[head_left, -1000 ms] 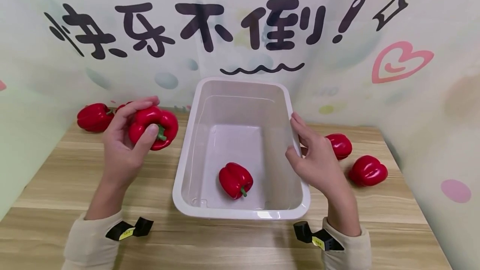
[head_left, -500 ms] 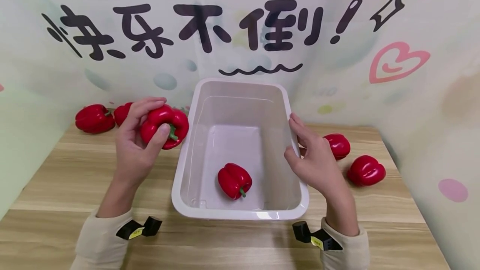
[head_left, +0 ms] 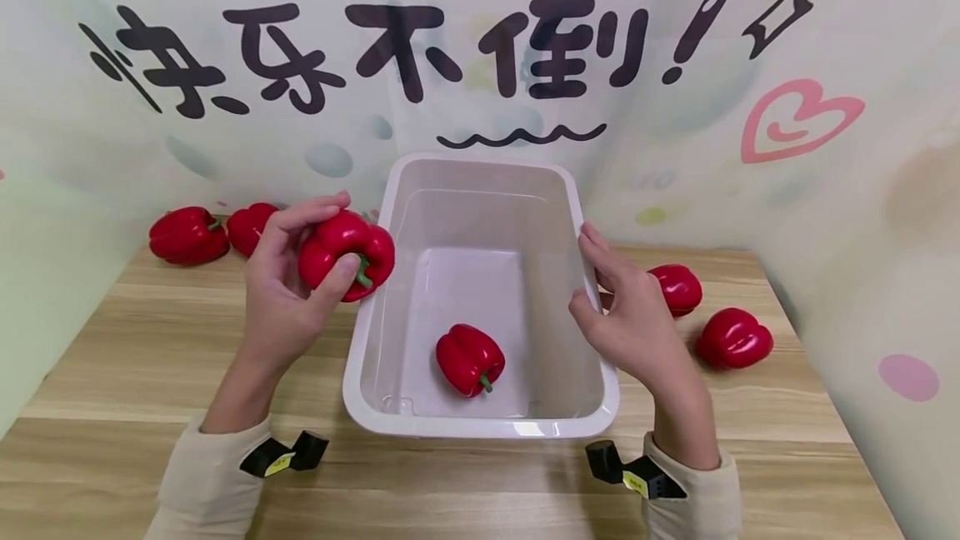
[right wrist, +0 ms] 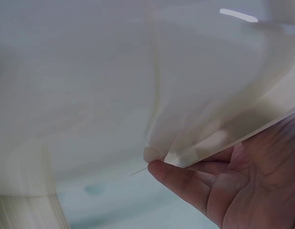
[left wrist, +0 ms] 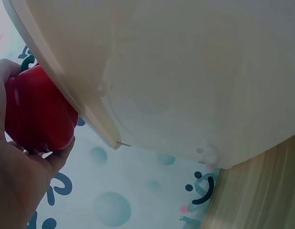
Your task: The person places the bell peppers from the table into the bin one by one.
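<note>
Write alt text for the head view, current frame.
A left hand holds a red pepper at the left rim of a white tub, while the right hand grips the tub's right rim. One pepper lies inside the tub; two more sit on the wooden table on each side.

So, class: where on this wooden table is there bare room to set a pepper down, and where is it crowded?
Bare wood lies along the near edge of the table before the white tub, and left of the tub, nearer than the two far-left peppers. It is crowded right of the tub, where two peppers lie beside the right hand.
</note>
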The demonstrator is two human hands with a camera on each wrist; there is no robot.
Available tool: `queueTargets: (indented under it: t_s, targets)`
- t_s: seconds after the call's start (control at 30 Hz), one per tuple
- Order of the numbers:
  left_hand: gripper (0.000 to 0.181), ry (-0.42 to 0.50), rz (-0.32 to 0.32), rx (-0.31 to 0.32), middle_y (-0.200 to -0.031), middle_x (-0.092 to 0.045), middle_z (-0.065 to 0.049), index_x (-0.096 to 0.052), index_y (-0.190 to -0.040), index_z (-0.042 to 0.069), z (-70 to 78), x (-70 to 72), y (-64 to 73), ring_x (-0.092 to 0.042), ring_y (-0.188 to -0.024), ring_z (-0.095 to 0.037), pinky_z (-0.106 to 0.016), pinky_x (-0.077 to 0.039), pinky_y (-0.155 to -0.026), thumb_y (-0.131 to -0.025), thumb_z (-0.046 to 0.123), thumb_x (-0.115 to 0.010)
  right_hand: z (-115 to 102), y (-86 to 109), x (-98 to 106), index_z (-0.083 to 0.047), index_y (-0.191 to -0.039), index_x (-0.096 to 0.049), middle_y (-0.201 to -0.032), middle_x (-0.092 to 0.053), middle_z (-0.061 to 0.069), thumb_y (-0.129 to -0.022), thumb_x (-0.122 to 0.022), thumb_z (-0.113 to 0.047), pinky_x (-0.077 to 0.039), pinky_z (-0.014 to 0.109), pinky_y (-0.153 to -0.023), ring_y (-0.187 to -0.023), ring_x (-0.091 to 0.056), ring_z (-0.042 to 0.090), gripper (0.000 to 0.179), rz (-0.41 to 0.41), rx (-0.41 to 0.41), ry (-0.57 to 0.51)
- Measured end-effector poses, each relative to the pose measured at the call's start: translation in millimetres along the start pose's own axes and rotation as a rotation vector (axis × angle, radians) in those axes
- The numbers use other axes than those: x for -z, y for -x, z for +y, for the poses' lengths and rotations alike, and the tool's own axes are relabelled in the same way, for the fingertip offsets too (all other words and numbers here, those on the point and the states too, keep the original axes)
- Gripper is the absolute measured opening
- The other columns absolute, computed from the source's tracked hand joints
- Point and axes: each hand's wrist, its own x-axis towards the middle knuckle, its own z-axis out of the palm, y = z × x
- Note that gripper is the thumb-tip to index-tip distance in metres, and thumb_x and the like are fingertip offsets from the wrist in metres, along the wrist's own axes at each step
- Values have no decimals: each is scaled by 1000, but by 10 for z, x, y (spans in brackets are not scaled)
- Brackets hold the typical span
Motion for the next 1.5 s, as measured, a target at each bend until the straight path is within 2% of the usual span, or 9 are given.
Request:
queueTargets:
  t_s: [0.17,0.27,0.43,0.63,0.7,0.87,1.03,1.23,1.5]
  targets:
    - [56,-44,-25,58,-150,-56,-12,-59,-137,-9,17,-8,7,-54,-136,-28,-18,-59,-99,-81,-15,-68,6,5,-6,-3,-159,-44,-170,-39,10,-95,-62,2,-58,55,-95,-139,-60,42,66,0,-8,3]
    - [61,-56,-42,62,-150,-56,-13,-58,-139,-10,21,-17,4,-54,-136,-28,-18,-59,-99,-80,-17,-69,18,1,-13,-2,-159,-44,-170,-39,11,-95,-62,2,-58,55,-94,-139,-60,43,66,4,-1,16]
    - [63,-55,-64,41,-152,-55,-15,-56,-142,-7,30,-30,-5,-55,-135,-29,-19,-59,-101,-81,-18,-69,18,-10,-16,-1,-159,-43,-170,-39,11,-95,-62,2,-58,54,-94,-139,-60,42,67,4,5,18]
    - [66,-98,-108,73,-159,-44,-18,-59,-143,-2,63,-62,2,-47,-142,-28,-16,-57,-101,-80,-16,-71,-1,-8,-7,-2,-159,-44,-170,-39,10,-95,-62,1,-58,53,-94,-140,-59,41,66,1,1,17]
    - [71,-117,-121,74,-157,-46,-18,-57,-147,1,68,-70,1,-49,-140,-28,-16,-57,-101,-80,-16,-72,-1,-5,-6,-2,-159,-44,-170,-39,11,-95,-62,1,-58,53,-95,-140,-59,42,66,0,2,18]
    - [82,-87,-134,81,-155,-50,-14,-49,-152,4,68,-79,0,-52,-137,-29,-17,-58,-101,-77,-17,-74,11,-2,-9,-1,-159,-44,-170,-39,11,-95,-62,1,-58,52,-95,-140,-59,41,66,2,2,27]
    - [78,-87,-160,100,-162,-47,-8,-51,-150,1,58,-67,17,-48,-144,-28,-16,-55,-105,-78,-18,-74,15,-7,-11,-1,-159,-43,-171,-39,10,-95,-63,1,-58,53,-95,-142,-58,40,67,-1,-4,29]
    - [74,-78,-174,86,-160,-48,-14,-52,-150,2,48,-52,23,-51,-141,-28,-16,-54,-106,-80,-17,-70,10,-6,-11,-2,-160,-42,-171,-38,9,-95,-64,0,-59,55,-94,-142,-58,41,69,-4,-11,29]
    - [71,-71,-201,82,-163,-49,-11,-52,-153,4,24,-43,23,-52,-146,-24,-19,-50,-113,-86,-13,-69,14,-4,-8,-2,-160,-43,-171,-39,9,-95,-64,0,-59,54,-94,-141,-59,41,68,-3,-10,35]
